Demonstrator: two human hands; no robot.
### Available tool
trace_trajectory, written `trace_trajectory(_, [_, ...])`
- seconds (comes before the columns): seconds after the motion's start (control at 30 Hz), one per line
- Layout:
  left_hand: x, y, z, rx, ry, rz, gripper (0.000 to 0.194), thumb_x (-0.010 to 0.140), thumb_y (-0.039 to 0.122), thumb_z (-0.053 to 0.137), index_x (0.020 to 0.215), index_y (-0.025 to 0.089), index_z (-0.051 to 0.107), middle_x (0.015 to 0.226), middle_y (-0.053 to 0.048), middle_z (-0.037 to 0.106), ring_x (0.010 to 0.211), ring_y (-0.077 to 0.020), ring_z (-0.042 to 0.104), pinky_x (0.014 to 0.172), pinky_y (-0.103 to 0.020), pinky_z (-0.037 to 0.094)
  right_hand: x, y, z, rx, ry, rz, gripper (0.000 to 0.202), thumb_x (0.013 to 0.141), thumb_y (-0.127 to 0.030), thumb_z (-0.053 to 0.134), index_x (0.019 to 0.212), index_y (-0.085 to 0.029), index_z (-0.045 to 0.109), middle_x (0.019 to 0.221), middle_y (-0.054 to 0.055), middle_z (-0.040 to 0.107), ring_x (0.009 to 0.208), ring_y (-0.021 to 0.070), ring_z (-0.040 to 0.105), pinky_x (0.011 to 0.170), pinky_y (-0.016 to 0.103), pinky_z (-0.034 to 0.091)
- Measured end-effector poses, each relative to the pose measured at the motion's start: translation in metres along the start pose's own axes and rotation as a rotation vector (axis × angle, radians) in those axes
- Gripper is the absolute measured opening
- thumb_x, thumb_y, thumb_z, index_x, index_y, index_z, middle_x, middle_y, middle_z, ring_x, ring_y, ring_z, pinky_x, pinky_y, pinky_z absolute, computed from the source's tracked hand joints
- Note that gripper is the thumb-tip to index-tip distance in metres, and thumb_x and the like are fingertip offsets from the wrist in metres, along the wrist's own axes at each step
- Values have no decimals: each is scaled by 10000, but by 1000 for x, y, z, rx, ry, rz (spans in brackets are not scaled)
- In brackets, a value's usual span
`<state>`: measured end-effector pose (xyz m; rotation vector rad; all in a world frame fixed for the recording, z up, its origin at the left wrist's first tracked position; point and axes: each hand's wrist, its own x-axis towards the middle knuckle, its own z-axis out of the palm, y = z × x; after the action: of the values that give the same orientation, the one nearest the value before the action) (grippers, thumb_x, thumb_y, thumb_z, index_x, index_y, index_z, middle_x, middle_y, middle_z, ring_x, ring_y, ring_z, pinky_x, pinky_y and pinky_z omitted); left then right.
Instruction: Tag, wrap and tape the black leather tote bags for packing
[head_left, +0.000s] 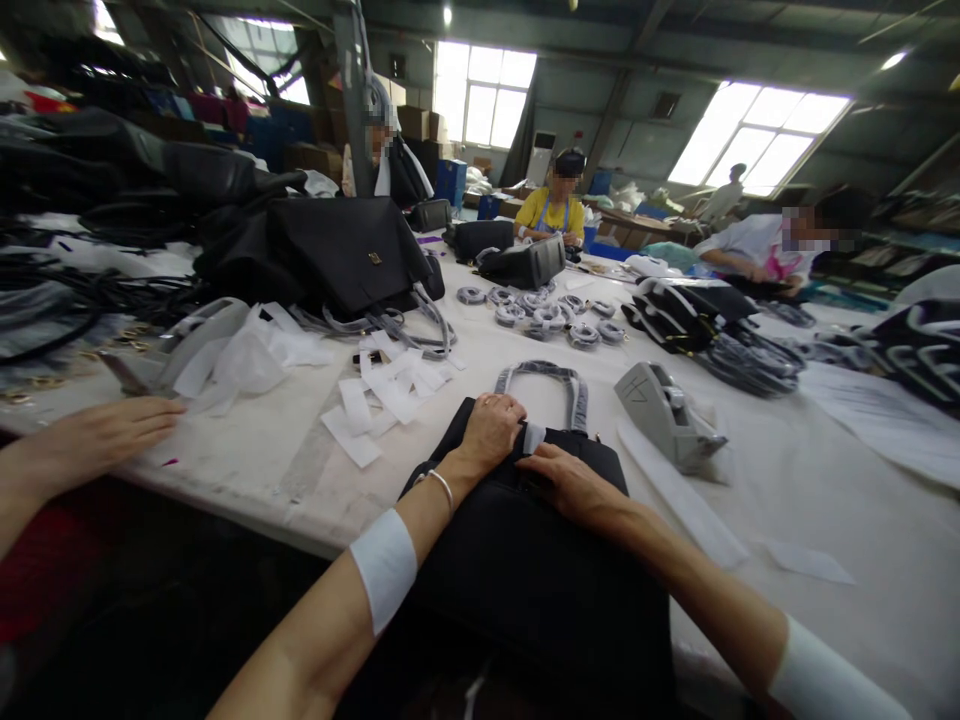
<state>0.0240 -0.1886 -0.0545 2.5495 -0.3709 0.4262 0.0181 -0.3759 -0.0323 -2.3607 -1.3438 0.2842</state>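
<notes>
Leaning over the table's near edge, a black bag (540,590) lies closest, its wide body toward the wearer and its top edge farther in. White bands wrap both forearms, and a pale bracelet (441,487) circles the left wrist. The right hand (566,482) rests on the bag near the top, fingers bent beside a small pale strip (533,438). Just beyond, the left hand (491,432) bears on the top edge with curled fingers; whether either hand pinches anything, I cannot tell. A plastic-wrapped handle (577,395) arches past the bag's top edge onto the white table (255,485).

At the left, another person's hand (112,437) reaches over the table edge. White paper pieces (390,390) lie scattered left of the handle, and a grey tape dispenser (664,415) stands to its right. Farther back are coiled straps (549,315) and, to the left, a large black bag with a gold clasp (337,250). Beyond them sits a person in yellow (551,212), with bright windows (484,95) behind.
</notes>
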Motion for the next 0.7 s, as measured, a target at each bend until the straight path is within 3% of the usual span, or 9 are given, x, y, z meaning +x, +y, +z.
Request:
trace_trajectory(0.07, [-13, 5, -8, 71, -71, 73, 166, 867, 139, 549, 963, 189, 675, 1091, -107, 636, 1133, -255, 531, 1026, -414, 361, -1, 4, 5, 16, 32, -19, 380, 796, -2, 539, 1070, -219, 690, 1017, 68, 616, 950, 210, 589, 848, 305, 484])
trace_trajectory(0.2, [-42, 10, -24, 96, -295, 115, 119, 872, 229, 597, 944, 222, 691, 1040, -71, 628, 960, -226, 577, 863, -348, 446, -7, 7, 14, 8, 167, -20, 214, 876, -101, 567, 1034, -209, 664, 908, 50, 611, 840, 192, 588, 758, 290, 478])
trace_trajectory(0.3, [-50, 9, -29, 36, -334, 86, 144, 869, 217, 600, 958, 258, 705, 1058, -39, 636, 921, -200, 588, 814, -302, 458, -11, 4, 16, -48, 205, -51, 160, 881, -80, 555, 960, -191, 638, 859, 46, 598, 800, 186, 570, 726, 284, 461])
trace_trajectory(0.47, [-43, 8, -30, 38, -390, 81, 180, 851, 188, 602, 961, 250, 729, 1060, -47, 668, 930, -210, 619, 871, -306, 469, -12, 0, 7, -84, 101, -160, 239, 868, -39, 520, 990, -188, 662, 877, 58, 623, 824, 195, 569, 735, 287, 460])
trace_trajectory(0.7, [-37, 13, -35, 42, -460, 148, 190, 825, 144, 599, 916, 232, 741, 957, -55, 724, 919, -220, 670, 901, -302, 472, -10, -16, 2, -180, -60, -109, 329, 870, 6, 438, 991, -173, 686, 883, 64, 655, 808, 200, 593, 749, 292, 473])
